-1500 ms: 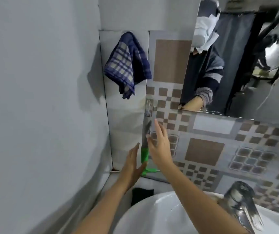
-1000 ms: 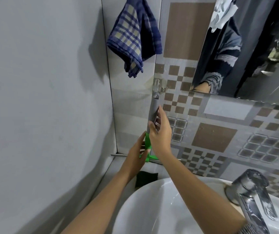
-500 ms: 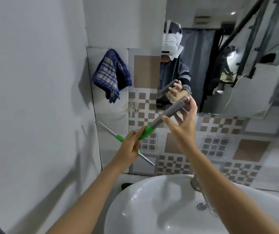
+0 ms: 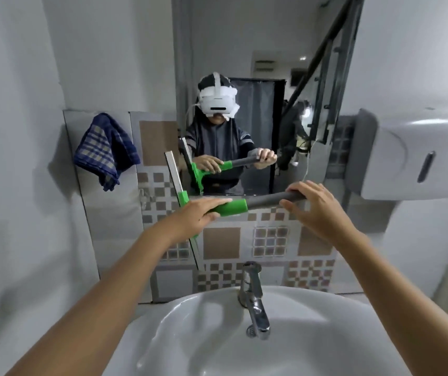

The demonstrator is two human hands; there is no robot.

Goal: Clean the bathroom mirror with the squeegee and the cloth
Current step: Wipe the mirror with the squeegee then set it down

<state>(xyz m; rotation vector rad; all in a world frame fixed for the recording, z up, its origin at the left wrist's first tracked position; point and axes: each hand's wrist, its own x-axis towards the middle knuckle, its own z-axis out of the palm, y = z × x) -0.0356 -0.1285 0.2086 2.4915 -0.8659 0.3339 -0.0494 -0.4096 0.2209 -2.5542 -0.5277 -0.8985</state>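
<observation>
Both hands hold the squeegee (image 4: pixel 235 207) level in front of the wall, just below the mirror (image 4: pixel 258 77). My left hand (image 4: pixel 199 215) grips its green neck, beside the upright blade at the left. My right hand (image 4: pixel 316 206) curls over the far end of the grey handle. The blade stands near the mirror's lower left corner; whether it touches the wall I cannot tell. A blue checked cloth (image 4: pixel 106 151) hangs on the wall to the left, apart from both hands.
A white basin (image 4: pixel 217 335) with a chrome tap (image 4: pixel 254 297) lies below my arms. Patterned tiles (image 4: pixel 269 240) cover the wall under the mirror. A grey paper dispenser (image 4: pixel 413 156) juts from the right wall. A plain wall closes the left side.
The squeegee came off its wall hook into both hands, then swung from tilted to level. My view rose to face the mirror.
</observation>
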